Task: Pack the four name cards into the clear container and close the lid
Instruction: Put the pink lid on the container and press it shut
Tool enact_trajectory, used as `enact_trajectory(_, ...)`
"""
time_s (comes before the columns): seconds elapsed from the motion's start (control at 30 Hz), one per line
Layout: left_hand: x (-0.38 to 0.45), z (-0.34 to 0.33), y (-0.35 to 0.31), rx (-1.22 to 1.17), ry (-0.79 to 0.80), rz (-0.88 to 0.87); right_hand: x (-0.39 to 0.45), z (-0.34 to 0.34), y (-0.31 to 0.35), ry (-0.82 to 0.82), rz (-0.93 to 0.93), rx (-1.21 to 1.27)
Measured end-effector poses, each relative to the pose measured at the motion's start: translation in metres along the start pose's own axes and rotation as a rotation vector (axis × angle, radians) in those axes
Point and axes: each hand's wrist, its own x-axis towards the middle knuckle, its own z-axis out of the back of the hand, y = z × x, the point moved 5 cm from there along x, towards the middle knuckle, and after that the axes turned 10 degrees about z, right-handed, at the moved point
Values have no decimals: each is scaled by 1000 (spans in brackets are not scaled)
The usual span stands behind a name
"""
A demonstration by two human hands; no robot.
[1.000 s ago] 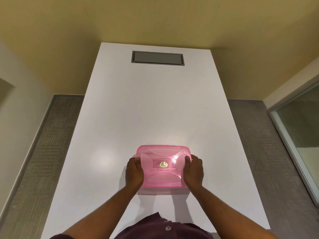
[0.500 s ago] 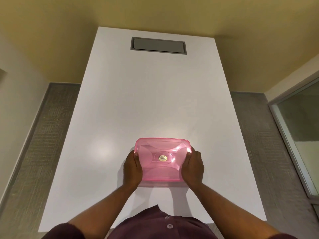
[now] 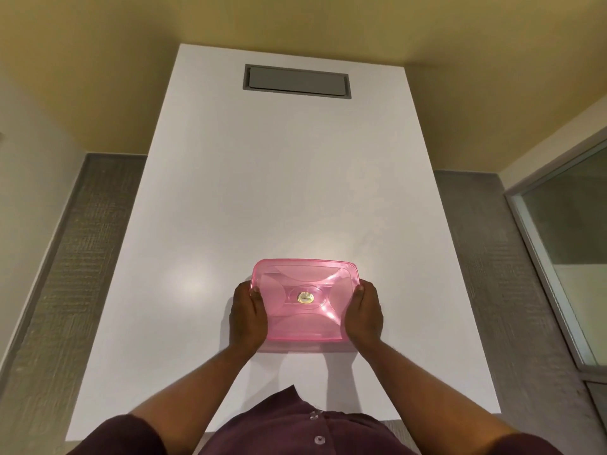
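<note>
I note left hand (image 3: 247,318) clamped on the left edge of the translucent pink rounded-rectangular plastic lid (image 3: 303,298), glossy, small gold sticker (image 3: 305,297) at centre, container on smooth white table (image 3: 279,192) near me, right hand (image 3: 364,315) clamped on its right edge

No legible text — only a gold sticker (image 3: 305,297), too small, on the pink lid (image 3: 303,300).

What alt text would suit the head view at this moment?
Two bare hands, left hand and right hand, hold the short sides of a pink translucent lidded container on a white table. A small gold sticker sits at the lid's centre; a grey recessed panel lies at the table's far end.
</note>
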Motion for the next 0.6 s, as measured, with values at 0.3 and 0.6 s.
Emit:
enact_trajectory(0.3, 33, 5, -10, -105, 82, 190, 52, 9, 18, 167, -99, -50)
enact_trajectory(0.6, 48, -8, -28, -48, -46, 232, 81, -17, 27, 297, -61, -163)
